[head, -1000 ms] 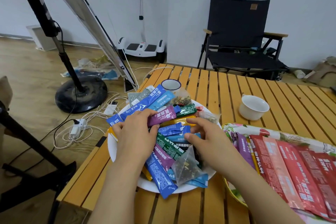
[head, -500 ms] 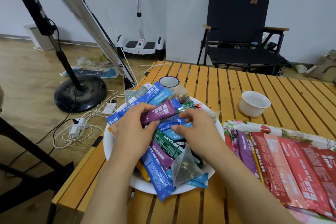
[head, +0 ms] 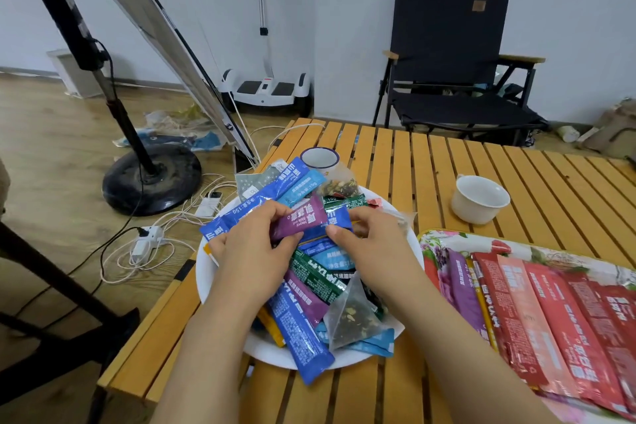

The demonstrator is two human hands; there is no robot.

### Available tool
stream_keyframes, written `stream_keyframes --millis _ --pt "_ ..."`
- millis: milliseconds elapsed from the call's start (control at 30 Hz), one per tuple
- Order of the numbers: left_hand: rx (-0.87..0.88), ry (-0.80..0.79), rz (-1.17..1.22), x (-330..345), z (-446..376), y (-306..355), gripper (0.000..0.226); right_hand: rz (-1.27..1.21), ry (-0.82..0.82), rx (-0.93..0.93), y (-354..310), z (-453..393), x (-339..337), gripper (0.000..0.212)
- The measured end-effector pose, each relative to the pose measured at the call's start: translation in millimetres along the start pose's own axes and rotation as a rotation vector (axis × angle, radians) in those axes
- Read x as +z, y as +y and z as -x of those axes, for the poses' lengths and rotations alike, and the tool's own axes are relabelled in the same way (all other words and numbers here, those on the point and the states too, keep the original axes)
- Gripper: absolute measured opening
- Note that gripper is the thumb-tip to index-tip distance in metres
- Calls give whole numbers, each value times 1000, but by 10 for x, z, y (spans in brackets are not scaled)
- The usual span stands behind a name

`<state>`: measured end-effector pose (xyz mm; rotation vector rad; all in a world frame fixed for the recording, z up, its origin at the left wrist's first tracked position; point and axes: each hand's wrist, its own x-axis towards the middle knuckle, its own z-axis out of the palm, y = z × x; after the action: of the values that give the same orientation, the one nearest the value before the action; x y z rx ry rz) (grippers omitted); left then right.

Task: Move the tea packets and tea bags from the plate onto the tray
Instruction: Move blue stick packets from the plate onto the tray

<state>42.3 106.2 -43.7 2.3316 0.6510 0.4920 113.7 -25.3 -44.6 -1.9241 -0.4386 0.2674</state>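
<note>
Nearest, a blue packet (head: pixel 303 337) is overhanging the plate (head: pixel 206 272) rim, risking a slide off; left hand (head: pixel 254 251) is pinching the purple packet (head: pixel 299 220), right hand (head: pixel 371 244) is gripping blue ones beside it, tray (head: pixel 447 237) waiting rightward

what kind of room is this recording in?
Probably a casual indoor room used as a makeshift recording space, not a kitchen: a slatted folding camp table, a black folding chair, a standing fan and a self-balancing scooter.
</note>
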Motion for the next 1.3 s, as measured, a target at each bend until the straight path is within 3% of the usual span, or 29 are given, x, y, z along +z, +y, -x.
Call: stream_keyframes --millis 100,200,367,433,667,900,967,1133,1300 --pt "-1 -8 38 9 -11 -19 17 71 75 -35 5 5 39 36" --pt "-9 7 86 23 -25 -48 24 54 132 -66 -23 20 48 17" --pt "-13 45 101 21 -29 -37 25 19 197 -75 -86 51 -50 23" --pt "-13 35 107 23 -32 -37 29 5 206 -114 -137 53 -128 12" --pt "-15 19 145 25 -23 -12 36 -24 218 -197 -320 106 -432 35" --pt "-17 14 172 4 4 13 38 -15 327 -224 -337 169 -697 14" --pt "-7 -3 141 -13 21 40 38 -21 365 -227 -340 208 -774 18" --pt "201 22 46 -101 95 265 34 27 398 -214 -417 294 -952 22" --pt "366 -89 203 -89 182 530 39 -25 405 -190 -442 489 -1237 25"
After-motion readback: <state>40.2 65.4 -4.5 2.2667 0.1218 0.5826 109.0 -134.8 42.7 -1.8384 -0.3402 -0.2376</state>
